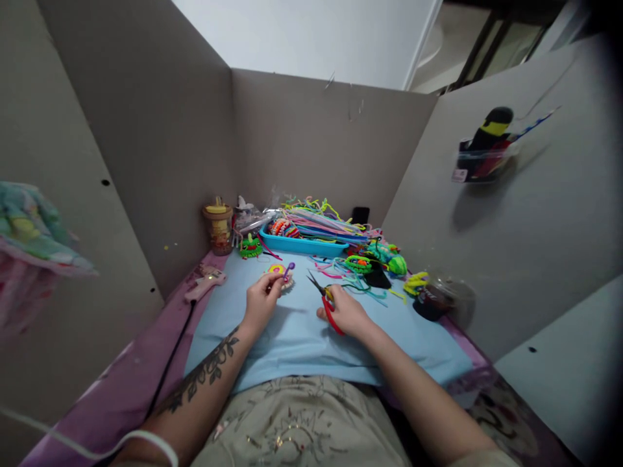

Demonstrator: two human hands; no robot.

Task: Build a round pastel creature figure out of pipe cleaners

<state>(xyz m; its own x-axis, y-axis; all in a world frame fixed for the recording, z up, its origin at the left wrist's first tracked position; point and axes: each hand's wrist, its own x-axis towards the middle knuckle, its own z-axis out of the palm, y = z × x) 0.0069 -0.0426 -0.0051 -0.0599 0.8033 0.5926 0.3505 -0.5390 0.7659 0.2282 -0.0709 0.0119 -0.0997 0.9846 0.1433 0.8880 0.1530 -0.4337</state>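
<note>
My left hand (264, 297) pinches a small pipe-cleaner craft piece (277, 269) with yellow, pink and white parts. A purple pipe-cleaner end (291, 266) curls up above the fingertips, and the fingers hide part of the piece. To its right, my right hand (348, 311) is wrapped around red-handled scissors (331, 314). Their dark pointed blades stand slightly apart, aimed toward the left hand but not touching the piece. Both hands are over a light blue cloth (296, 337).
A blue tray (306, 245) heaped with colourful pipe cleaners (326, 224) stands at the back. A lidded cup (219, 227) and pink glue gun (207, 284) are on the left. Green craft pieces (359, 263), loose pipe cleaners and a dark container (431, 301) lie right. Grey panels surround the table.
</note>
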